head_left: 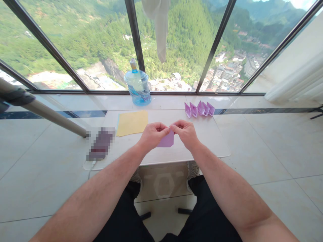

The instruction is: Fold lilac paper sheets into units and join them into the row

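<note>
Between my two hands is a small sheet of purple paper (166,140), held above the white table (202,148). My left hand (154,135) pinches its upper part between thumb and fingers. My right hand (185,132) has thumb and fingertips closed at the paper's upper right corner, almost touching the left fingertips. The paper's lower corner on the right looks folded in; its top is hidden behind my fingers. Several folded purple paper pieces (200,109) stand in a row at the table's far right.
A stack of yellow paper (133,122) lies left of my hands, a blue edge showing beneath. Farther left is a blurred-out phone-like object (101,144) with a white cable. A large blue water bottle (138,89) stands by the window. A grey pole (58,117) slants in from the left.
</note>
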Tool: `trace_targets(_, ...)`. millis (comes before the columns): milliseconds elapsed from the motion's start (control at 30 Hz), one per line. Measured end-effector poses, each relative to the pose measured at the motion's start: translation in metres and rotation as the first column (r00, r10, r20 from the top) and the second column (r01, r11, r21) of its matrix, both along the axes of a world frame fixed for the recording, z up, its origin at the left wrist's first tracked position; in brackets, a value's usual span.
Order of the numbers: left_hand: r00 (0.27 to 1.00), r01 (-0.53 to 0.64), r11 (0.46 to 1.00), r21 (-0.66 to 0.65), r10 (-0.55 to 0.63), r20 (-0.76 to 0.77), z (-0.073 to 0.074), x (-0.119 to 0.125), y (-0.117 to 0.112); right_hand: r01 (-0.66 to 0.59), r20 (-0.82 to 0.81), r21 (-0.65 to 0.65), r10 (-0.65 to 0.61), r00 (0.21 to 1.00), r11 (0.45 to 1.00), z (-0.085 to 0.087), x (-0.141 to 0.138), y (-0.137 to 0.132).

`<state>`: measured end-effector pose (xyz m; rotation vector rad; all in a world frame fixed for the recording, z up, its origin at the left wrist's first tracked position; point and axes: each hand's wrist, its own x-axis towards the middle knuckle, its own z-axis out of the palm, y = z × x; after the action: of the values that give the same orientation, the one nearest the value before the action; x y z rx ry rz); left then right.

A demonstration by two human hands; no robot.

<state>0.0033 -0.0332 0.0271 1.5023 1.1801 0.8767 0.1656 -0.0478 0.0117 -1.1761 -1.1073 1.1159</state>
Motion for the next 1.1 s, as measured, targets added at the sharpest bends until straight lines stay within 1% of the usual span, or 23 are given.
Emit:
trace_targets(167, 1.000, -0.019, 1.000, -0.018, 0.019, -0.013, -0.001, 0.001, 0.000, -0.007, 0.030, 0.020, 0.007, 1.000, 1.000, -0.002, 0.001, 0.001)
trace_targets(267, 1.000, -0.016, 0.999, -0.044, 0.015, -0.017, -0.003, 0.000, 0.002, 0.025, 0.054, 0.045, -0.028, 0.998, 0.999, -0.003, 0.003, 0.002)
trace_targets(367, 0.999, -0.027, 0.997, -0.070, 0.025, -0.031, -0.005, -0.001, 0.003, 0.071, 0.044, 0.059, -0.074, 0.996, 0.996, -0.003, 0.007, 0.004)
trace_targets(467, 0.998, -0.042, 0.997, -0.062, 0.039, -0.052, -0.008, -0.002, 0.004, 0.100, 0.051, 0.062, -0.103, 0.993, 0.993, -0.003, 0.009, 0.005)
trace_targets(633, 0.997, -0.060, 0.998, 0.007, 0.060, -0.052, -0.011, -0.001, 0.006, 0.043, 0.057, 0.028, -0.045, 0.997, 0.999, -0.001, 0.006, 0.003)
trace_targets(767, 0.998, -0.052, 0.999, -0.015, 0.051, -0.047, -0.009, -0.001, 0.005, 0.059, 0.099, 0.041, -0.063, 0.993, 0.997, 0.000, 0.005, 0.002)
trace_targets(900, 0.993, -0.021, 0.999, -0.047, 0.016, -0.119, -0.006, -0.006, 0.004, 0.083, 0.060, 0.052, -0.086, 0.995, 0.995, -0.001, 0.013, 0.007)
trace_targets(1000, 0.983, 0.007, 1.000, -0.015, -0.010, -0.185, -0.006, -0.010, 0.006, 0.128, 0.016, 0.067, -0.130, 0.991, 0.990, -0.001, 0.020, 0.011)
trace_targets(1100, 0.976, 0.022, 1.000, 0.020, -0.017, -0.217, -0.007, -0.012, 0.007, 0.155, -0.007, 0.066, -0.155, 0.988, 0.986, 0.001, 0.026, 0.015)
